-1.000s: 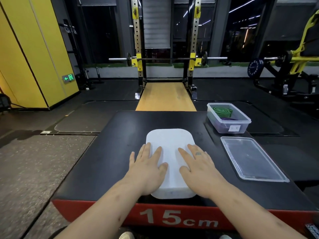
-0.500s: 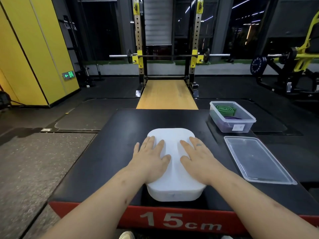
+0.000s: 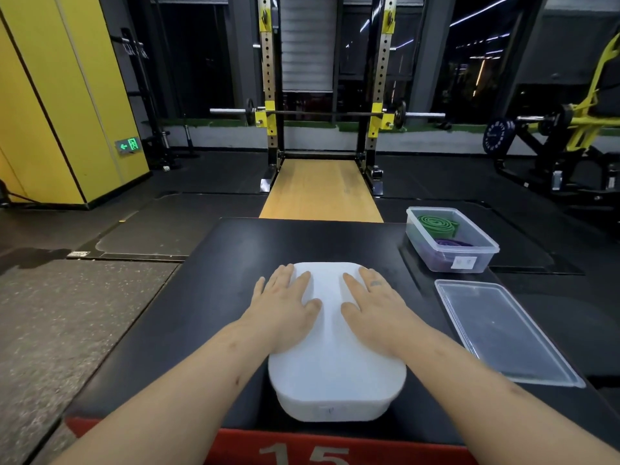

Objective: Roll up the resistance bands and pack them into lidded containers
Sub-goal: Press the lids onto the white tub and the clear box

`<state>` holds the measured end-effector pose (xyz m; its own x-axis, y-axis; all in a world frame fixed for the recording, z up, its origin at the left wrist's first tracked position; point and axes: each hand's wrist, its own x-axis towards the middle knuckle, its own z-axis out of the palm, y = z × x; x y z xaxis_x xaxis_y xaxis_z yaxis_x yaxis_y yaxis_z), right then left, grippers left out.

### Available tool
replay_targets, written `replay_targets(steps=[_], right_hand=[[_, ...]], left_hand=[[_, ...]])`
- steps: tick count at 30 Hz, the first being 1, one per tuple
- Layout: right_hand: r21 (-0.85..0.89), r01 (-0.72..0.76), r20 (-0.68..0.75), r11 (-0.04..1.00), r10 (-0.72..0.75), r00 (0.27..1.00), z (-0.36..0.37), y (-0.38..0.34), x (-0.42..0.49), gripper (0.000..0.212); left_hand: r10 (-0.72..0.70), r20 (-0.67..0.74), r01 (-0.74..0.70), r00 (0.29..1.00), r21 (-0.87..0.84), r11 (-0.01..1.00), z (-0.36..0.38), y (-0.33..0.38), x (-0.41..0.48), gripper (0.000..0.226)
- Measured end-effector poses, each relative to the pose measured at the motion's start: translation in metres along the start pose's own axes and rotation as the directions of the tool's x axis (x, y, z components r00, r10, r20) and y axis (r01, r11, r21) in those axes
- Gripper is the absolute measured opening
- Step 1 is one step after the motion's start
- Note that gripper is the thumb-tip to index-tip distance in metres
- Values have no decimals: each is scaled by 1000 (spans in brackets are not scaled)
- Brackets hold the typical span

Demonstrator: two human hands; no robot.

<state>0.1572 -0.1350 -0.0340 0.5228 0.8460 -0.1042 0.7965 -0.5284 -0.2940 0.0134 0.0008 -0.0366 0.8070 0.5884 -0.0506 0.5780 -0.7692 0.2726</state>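
A white lidded container (image 3: pixel 330 367) lies in the middle of the black padded box top (image 3: pixel 201 313), close to its front edge. My left hand (image 3: pixel 285 307) and my right hand (image 3: pixel 372 307) both press flat on its lid, fingers straight and spread. At the far right stands an open clear container (image 3: pixel 451 243) holding a rolled green band (image 3: pixel 436 224) and a purple band (image 3: pixel 453 244). Its clear lid (image 3: pixel 500 330) lies flat on the box in front of it.
The box has a red front face marked 15 (image 3: pixel 302 454). Beyond it are a wooden platform and a squat rack with a loaded barbell (image 3: pixel 322 114). A yellow wall (image 3: pixel 60 95) is at the left, a yellow machine (image 3: pixel 577 122) at the right.
Both hands stay flat on the white lid and have slid a little toward its far end. The view has shifted slightly; the containers have not moved.
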Motion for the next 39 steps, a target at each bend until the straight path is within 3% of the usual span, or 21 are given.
replay_targets(steps=[8, 15, 21, 25, 39], right_hand=[[-91, -9, -78, 996, 2, 997, -6, -5, 10, 58], [-155, 72, -30, 985, -78, 997, -1, -13, 32, 63], [-183, 98, -6, 978, -101, 995, -7, -15, 39, 65], [-182, 131, -4, 974, -134, 991, -4, -15, 44, 65], [-6, 76, -22, 997, -76, 997, -6, 2, 28, 64]], left_hand=[[32, -142, -29, 989, 22, 999, -4, 8, 10, 38], [132, 11, -132, 991, 42, 990, -5, -2, 25, 61], [159, -38, -158, 987, 21, 987, -14, 2, 31, 48], [189, -22, -188, 982, 40, 981, -14, 5, 31, 58], [73, 42, -74, 996, 25, 997, -8, -6, 22, 62]])
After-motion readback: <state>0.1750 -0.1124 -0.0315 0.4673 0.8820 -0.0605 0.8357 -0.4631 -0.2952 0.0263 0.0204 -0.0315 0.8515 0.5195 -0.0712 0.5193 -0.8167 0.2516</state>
